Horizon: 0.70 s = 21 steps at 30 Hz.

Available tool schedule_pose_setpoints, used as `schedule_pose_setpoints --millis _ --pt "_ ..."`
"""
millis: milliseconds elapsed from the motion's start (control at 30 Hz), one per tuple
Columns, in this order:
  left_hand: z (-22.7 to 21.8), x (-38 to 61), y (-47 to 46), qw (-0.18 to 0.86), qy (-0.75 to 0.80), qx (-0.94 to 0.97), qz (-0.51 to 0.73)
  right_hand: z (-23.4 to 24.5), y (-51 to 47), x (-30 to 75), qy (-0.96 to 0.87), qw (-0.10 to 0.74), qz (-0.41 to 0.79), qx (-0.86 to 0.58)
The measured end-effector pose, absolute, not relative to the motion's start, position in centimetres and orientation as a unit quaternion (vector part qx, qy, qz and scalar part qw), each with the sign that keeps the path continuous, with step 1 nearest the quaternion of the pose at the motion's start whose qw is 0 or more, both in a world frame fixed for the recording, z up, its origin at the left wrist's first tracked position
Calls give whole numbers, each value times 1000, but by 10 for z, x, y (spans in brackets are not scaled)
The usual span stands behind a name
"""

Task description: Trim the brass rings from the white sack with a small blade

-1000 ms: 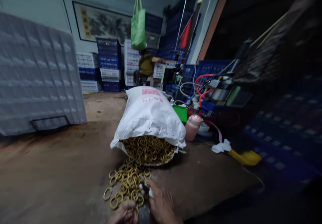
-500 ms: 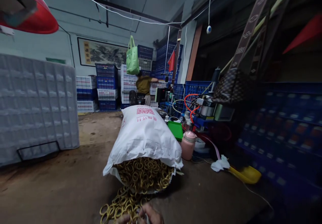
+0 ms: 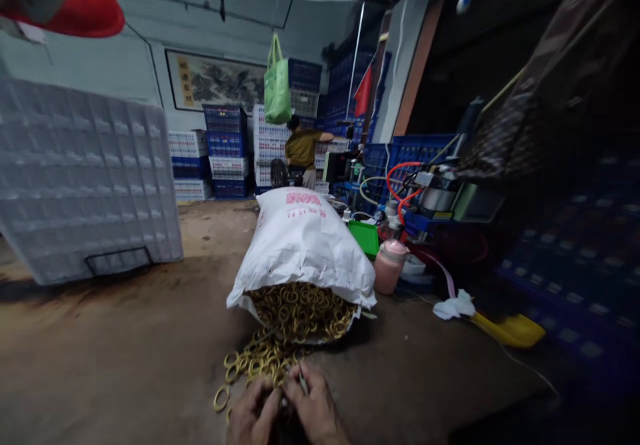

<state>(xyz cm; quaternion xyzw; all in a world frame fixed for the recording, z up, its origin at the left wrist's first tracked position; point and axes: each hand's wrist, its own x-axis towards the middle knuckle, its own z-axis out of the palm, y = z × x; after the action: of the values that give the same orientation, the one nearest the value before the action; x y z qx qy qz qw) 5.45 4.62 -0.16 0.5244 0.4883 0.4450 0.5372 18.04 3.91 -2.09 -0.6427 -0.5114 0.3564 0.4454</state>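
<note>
Across the brown table (image 3: 125,352), a white sack (image 3: 305,252) lay on its side with its mouth open.
Full of rings, it looked heavy and soft-walled, probably best gripped two-handed by the cloth near the mouth. Low in the view, the left hand (image 3: 254,410) and the right hand (image 3: 316,405) were close together, both curled; what the left held, if anything, could not be made out. Loose gold-coloured rings (image 3: 270,358) were heaped between hands and sack. Each seemed light, stiff and perhaps slippery, best pinched across its rim. Smallest was a thin grey piece (image 3: 303,384), clasped between the right thumb and finger.
</note>
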Motion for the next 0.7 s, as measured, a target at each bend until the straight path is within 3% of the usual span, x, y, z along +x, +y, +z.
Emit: schedule_pose_setpoints --millis 233,433,700 --pt "6 52 44 639 512 391 420 -4 32 184 -542 454 388 -591" --pt "-2 49 43 533 487 469 508 -1 29 187 -557 445 434 -551" --pt "10 45 40 607 415 515 440 -2 31 180 -468 465 567 -493"
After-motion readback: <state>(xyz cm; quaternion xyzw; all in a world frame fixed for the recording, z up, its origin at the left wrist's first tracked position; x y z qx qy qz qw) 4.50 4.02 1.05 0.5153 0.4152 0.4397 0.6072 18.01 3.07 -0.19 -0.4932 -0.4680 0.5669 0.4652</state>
